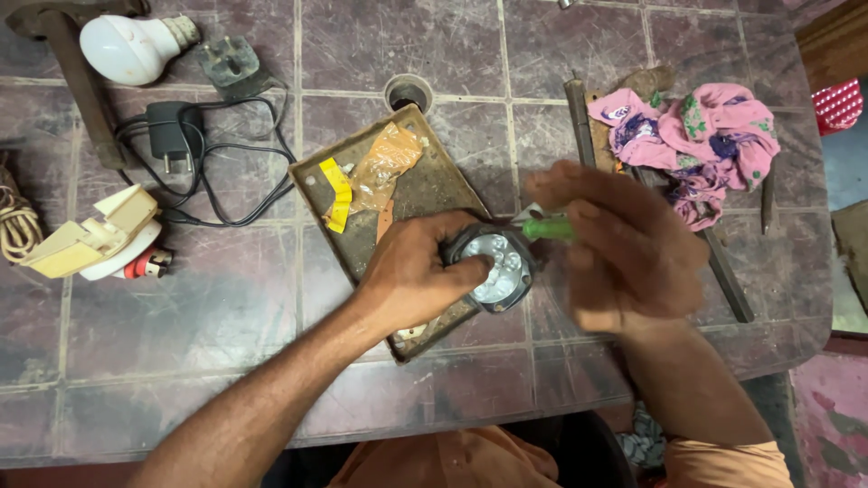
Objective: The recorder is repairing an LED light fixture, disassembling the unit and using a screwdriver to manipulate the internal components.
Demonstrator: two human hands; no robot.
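Two bare hands work over the middle of a tiled desk (pixel 226 316). Nearest the camera, the forearms reach in from the bottom edge. The left hand (pixel 411 271) has its fingers (pixel 466 268) wrapped tight around a small round lamp head (pixel 502 267) with a dark rim and a cluster of pale lenses, the thumb lying across its face. The lamp head sits just above the near corner of a worn flat metal tray (pixel 434 185). The right hand (pixel 624 244) is blurred; its fingers are curled closed around a green-handled screwdriver (pixel 547 228), whose handle points toward the lamp head and reaches its rim.

Farther out on the tray lie a crumpled orange plastic bag (pixel 389 158) and a strip of yellow tape (pixel 340 194). To the left of the tray are a cream and white plug adaptor with a red part (pixel 95 239), a coil of cord (pixel 14 221) at the edge, and a black charger (pixel 169 136) with its cable looped around it. To the right, a pink patterned cloth (pixel 705 136) is bunched over long dark metal tools (pixel 723 262).

Farthest away sit a white bulb (pixel 131 45), a dark grey plug (pixel 233 63), a brown bar (pixel 81 90), and a round hole in the desk (pixel 408 92) just beyond the tray.
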